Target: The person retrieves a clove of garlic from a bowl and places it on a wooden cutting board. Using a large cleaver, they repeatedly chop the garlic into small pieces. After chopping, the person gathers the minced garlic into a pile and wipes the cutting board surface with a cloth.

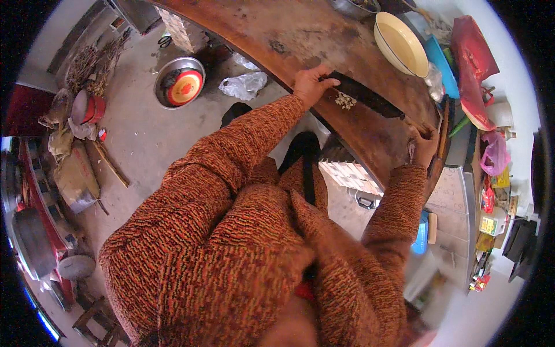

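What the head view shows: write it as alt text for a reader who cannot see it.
A person's left hand and right hand are at opposite ends of a dark knife over a worn brown table, beside small pale pieces. A cream basin sits farther back.

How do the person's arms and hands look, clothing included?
The left sleeve and right sleeve are long, textured knit, mottled orange-red, dark and yellowish, ending near the wrists. The left hand and right hand are bare, without gloves.
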The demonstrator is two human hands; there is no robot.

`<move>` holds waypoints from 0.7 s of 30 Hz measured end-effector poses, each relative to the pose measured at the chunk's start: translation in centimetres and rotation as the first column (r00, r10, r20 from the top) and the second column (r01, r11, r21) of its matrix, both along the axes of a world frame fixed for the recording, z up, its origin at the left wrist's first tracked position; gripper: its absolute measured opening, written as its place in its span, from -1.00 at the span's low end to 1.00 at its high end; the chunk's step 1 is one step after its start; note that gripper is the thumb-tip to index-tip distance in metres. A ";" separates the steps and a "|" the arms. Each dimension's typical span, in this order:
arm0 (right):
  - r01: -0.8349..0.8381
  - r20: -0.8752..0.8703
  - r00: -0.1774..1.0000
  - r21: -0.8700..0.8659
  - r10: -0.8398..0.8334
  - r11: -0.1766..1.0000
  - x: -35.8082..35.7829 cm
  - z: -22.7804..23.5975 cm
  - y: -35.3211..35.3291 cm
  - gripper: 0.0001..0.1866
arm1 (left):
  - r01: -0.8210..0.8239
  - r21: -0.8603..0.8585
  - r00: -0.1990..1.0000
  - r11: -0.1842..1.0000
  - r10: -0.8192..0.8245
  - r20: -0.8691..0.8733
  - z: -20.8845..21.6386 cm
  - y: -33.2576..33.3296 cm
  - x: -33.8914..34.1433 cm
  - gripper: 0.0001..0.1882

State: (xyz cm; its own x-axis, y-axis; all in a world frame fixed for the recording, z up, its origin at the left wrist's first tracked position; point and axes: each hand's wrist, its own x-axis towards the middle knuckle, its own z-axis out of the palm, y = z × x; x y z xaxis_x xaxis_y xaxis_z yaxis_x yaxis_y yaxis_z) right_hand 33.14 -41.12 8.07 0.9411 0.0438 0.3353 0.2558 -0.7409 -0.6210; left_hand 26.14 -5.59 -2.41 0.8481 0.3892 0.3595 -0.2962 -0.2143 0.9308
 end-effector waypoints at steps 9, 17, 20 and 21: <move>0.053 -0.104 0.995 0.445 -0.007 0.894 -1.1 -0.6 1.0 -0.43 | -0.118 0.102 0.993 0.988 0.119 -0.008 1.5 0.2 -1.4 -0.69; 0.120 0.010 0.992 0.273 -0.128 0.954 -0.5 -3.9 -2.1 -0.54 | -0.080 0.123 0.997 0.989 0.082 -0.013 1.5 0.5 -1.5 -0.70; 0.143 -0.068 0.989 0.609 -0.128 0.780 -3.0 -1.7 1.0 -0.55 | -0.058 0.093 0.997 0.994 0.062 -0.047 2.0 0.5 -1.7 -0.71; 0.146 -0.086 0.989 0.682 -0.120 0.717 -3.5 -1.9 1.6 -0.57 | -0.069 0.109 0.997 0.992 0.074 -0.038 1.9 0.5 -1.6 -0.71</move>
State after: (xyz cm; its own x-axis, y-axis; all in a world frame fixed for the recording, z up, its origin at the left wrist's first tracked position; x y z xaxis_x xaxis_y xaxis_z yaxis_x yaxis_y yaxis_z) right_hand 29.62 -39.52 6.19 0.9305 -0.3118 0.1923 0.1569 -0.1351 -0.9783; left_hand 24.50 -5.08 -0.52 0.8348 0.4104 0.3671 -0.2375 -0.3331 0.9125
